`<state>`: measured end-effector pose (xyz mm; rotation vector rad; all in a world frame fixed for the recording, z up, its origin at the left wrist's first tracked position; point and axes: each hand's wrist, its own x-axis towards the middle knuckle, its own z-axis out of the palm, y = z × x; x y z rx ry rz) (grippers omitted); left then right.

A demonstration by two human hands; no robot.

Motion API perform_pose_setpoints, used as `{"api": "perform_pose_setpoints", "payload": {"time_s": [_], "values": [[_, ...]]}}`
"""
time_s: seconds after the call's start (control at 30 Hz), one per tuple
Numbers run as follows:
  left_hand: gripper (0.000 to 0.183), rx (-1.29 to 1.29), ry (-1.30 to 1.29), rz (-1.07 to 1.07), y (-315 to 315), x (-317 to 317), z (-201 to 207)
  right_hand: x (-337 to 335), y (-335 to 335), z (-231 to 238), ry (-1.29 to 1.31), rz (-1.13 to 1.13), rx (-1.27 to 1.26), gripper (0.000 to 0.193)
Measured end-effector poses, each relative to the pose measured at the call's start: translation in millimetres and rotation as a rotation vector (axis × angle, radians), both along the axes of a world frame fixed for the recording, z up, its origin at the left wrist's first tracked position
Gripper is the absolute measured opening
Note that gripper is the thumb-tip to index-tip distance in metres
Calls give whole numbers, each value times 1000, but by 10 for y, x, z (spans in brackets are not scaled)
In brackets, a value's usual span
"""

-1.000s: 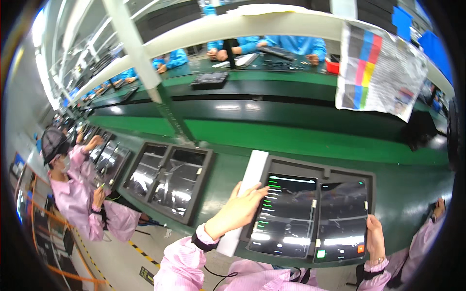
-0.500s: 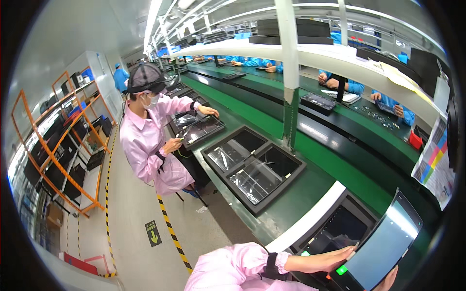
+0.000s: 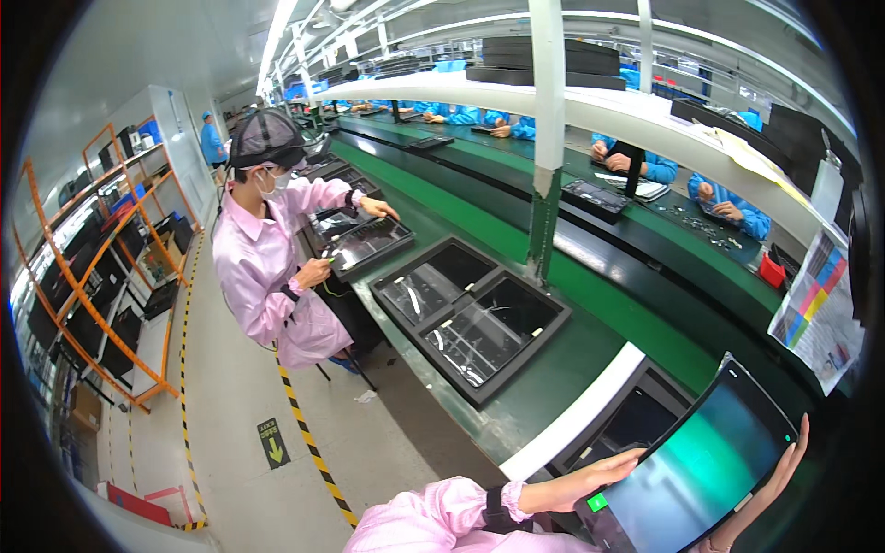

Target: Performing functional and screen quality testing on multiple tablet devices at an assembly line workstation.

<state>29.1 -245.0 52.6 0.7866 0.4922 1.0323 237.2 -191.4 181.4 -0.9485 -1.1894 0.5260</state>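
Observation:
A flat screen panel (image 3: 705, 461) with a dark border is tilted up between my hands at the lower right. Its glossy face mirrors a pale and green glow, and a small green tab sticks to its lower left. My left hand (image 3: 583, 483) grips the left edge, fingers reaching along the border. On the opposite edge, my right hand (image 3: 772, 488) supports the panel with long, straight fingers; its palm is partly hidden behind it. Under and behind the panel lies a black tray (image 3: 678, 385) with a dark screen (image 3: 636, 419) in it.
A white strip (image 3: 576, 415) borders the tray on the green bench. Farther left sits a large black tray (image 3: 479, 392) of film-covered screens. A co-worker in pink (image 3: 267, 240) handles another panel. A post (image 3: 546, 138) rises from the bench; a colourful sheet (image 3: 811, 304) hangs right.
The panel has turned, its face now showing a green reflection. My right hand has come up along the right edge and shows more. The whole view has shifted slightly.

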Motion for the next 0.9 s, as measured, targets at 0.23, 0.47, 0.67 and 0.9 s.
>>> {"api": "perform_pose_setpoints", "payload": {"time_s": [0.23,0.47,0.67,0.9], "values": [[70,-66,26,64,64,-16,127,402,209,-234,-102,-126,173,65],[51,-132,-119,-45,251,166,36,702,42,-400,325,167,-115,27],[46,-105,-146,3,414,252,148,804,-112,-479,516,535,-333,36],[42,119,-90,143,708,502,494,797,44,-238,560,587,-325,49]]}}
